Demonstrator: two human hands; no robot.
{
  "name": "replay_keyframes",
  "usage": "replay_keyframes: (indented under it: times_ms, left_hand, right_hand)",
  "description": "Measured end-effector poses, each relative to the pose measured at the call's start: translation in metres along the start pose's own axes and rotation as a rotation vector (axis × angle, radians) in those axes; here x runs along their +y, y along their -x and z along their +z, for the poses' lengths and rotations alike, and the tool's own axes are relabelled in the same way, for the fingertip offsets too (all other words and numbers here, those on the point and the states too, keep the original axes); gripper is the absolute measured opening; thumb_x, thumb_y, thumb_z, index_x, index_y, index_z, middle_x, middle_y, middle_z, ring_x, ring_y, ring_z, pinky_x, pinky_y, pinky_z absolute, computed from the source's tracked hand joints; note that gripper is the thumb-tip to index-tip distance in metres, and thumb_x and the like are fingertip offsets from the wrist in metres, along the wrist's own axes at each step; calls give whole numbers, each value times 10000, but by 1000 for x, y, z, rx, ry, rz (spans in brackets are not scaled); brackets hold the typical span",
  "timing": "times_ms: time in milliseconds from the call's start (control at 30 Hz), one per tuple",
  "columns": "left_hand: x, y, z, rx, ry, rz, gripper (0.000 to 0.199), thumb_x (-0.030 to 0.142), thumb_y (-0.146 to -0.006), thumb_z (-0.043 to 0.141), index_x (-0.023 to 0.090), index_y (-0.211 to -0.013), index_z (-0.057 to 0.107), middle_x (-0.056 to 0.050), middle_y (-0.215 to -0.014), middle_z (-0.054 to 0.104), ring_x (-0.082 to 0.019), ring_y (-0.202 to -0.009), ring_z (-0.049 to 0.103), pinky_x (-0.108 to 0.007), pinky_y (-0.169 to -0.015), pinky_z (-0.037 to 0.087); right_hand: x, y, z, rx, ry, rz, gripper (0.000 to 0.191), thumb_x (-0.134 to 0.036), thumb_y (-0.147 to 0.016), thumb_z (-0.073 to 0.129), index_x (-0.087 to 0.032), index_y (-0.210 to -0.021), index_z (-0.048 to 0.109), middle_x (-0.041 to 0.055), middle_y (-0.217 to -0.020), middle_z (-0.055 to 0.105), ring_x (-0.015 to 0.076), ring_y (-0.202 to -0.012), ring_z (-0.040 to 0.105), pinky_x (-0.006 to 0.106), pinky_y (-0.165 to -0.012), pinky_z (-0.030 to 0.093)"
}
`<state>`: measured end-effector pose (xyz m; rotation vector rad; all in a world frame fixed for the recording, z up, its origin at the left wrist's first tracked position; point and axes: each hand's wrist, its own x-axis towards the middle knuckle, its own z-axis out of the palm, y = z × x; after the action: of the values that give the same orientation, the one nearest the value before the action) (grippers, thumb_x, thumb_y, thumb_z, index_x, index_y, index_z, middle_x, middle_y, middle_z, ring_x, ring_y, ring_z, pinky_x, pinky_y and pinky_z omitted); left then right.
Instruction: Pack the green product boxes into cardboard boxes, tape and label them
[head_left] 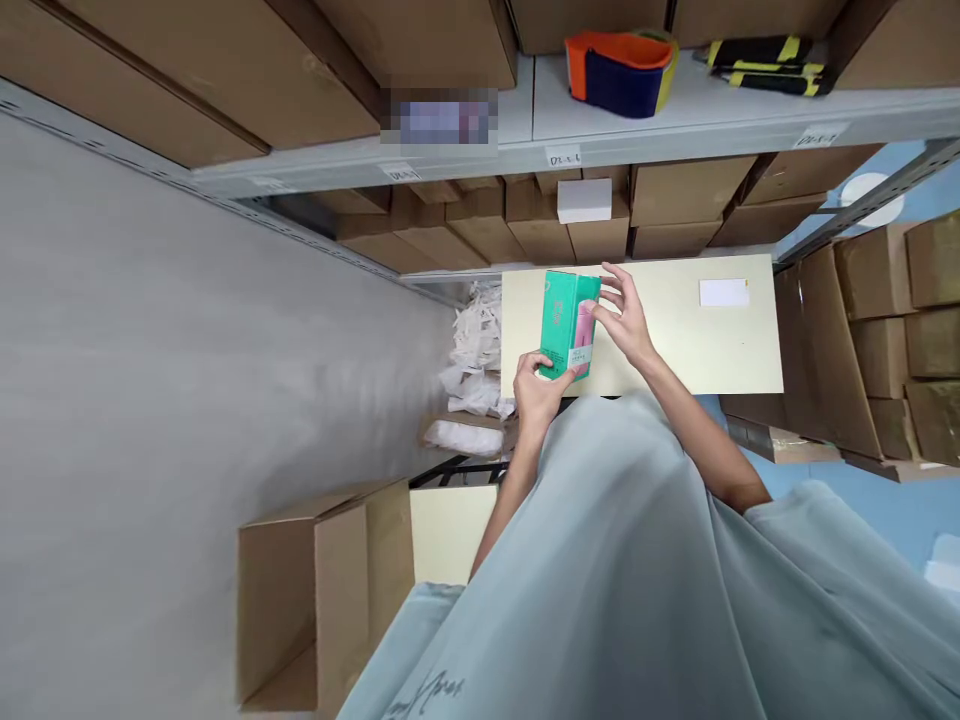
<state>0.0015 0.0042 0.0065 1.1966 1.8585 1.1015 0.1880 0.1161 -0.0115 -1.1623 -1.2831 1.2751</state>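
Note:
A green cardboard box [556,312] with a pink picture on its side is held up over the cream tabletop [675,350]. My left hand [536,392] wraps round its lower end, thumb on one side and fingers on the other. At the upper right edge is my right hand [626,318], its thumb touching the pink side and its fingers spread apart near the top corner. A pale label strip crosses the lower part of the pink side. To the right on the table lies a small white card [724,292].
Behind the table stands a metal shelf [465,150] packed with brown cartons, with tape rolls [622,75] and yellow-black cutters [772,65] on it. White crumpled packaging [478,345] lies left of the table. An open carton [326,600] is at lower left; stacked boxes [870,330] stand right.

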Motion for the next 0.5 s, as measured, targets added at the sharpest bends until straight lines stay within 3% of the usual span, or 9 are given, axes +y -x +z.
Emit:
replay_keyframes:
  times_ms: [67, 167, 267, 400, 500]
  left_hand:
    - [7, 4, 0, 28, -61, 65, 419, 257, -709, 981, 245, -859, 590, -47, -1079, 695, -227, -1079, 698, -320, -933, 547]
    - [17, 11, 2, 5, -50, 60, 416, 227, -732, 969, 251, -895, 587, -83, -1179, 698, -255, -1167, 696, -285, -783, 554]
    - [22, 16, 4, -33, 31, 4, 465, 244, -727, 984, 256, -965, 584, -99, -1278, 706, -262, -1215, 704, -249, -676, 544]
    - [22, 19, 7, -42, 209, -74, 525, 312, -712, 1022, 252, -1036, 612, -123, -1415, 689, -276, -1323, 677, -246, -741, 598]
    - [16, 16, 9, 18, 448, -239, 550, 436, -749, 1019, 251, -1093, 633, -137, -1496, 653, -281, -1381, 661, -291, -874, 642]
  right_hand:
    - [-1, 1, 2, 49, 18, 21, 779, -674, -884, 851, -375, -1535, 544, 110, -1632, 539, 309, -1333, 663, 486, -1054, 667]
    - [0, 1, 2, 116, 49, 33, 596, -591, -879, 849, -333, -1365, 621, 98, -1516, 586, 268, -1201, 702, 430, -944, 700]
    - [3, 0, 0, 164, 66, 19, 484, -511, -870, 823, -309, -1268, 636, 85, -1413, 627, 268, -1231, 680, 406, -937, 698]
    - [5, -4, -7, 178, 55, -6, 428, -449, -853, 794, -298, -1219, 630, 79, -1347, 653, 271, -1295, 645, 400, -972, 682]
    - [5, -7, -17, 157, -13, -21, 430, -443, -843, 795, -296, -1207, 619, 77, -1348, 667, 272, -1314, 634, 408, -1003, 662]
